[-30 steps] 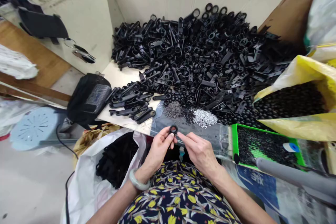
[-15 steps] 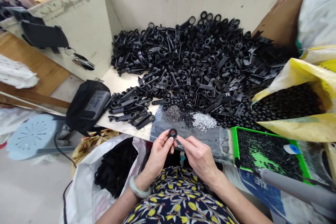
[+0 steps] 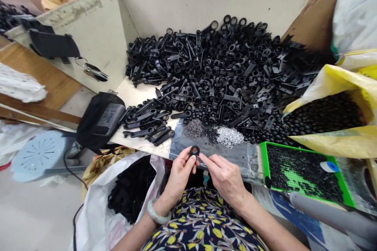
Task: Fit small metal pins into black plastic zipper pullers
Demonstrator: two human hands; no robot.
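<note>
Pale panels (image 3: 188, 10) wall the left and far sides of a cluttered surface (image 3: 132, 88). At its near edge, the left hand (image 3: 179, 170) pinches a black ring (image 3: 194, 150) between thumb and fingers, holding it up in front of the person's patterned clothing (image 3: 203, 223). From the right, the right hand (image 3: 226, 174) brings its index finger to the ring's right side; whether it pinches anything small cannot be told. A pale bangle (image 3: 158, 211) circles the left wrist.

Just beyond the hands, a dark sheet (image 3: 212, 150) covers part of the surface, with small grey pieces (image 3: 193, 128) on the left and silver pins (image 3: 230, 136) on the right at its far side. Black handles (image 3: 150, 123) lie farther left, near a black pouch (image 3: 100, 119). To the right sits a green tray (image 3: 263, 162) of tiny black pieces, and beyond it an open yellow bag (image 3: 338, 139) holding round black pieces. Farthest out, a big heap of black parts (image 3: 206, 62) spreads toward the far panel. Near left, below the surface, a white sack (image 3: 94, 204) holds black items.
</note>
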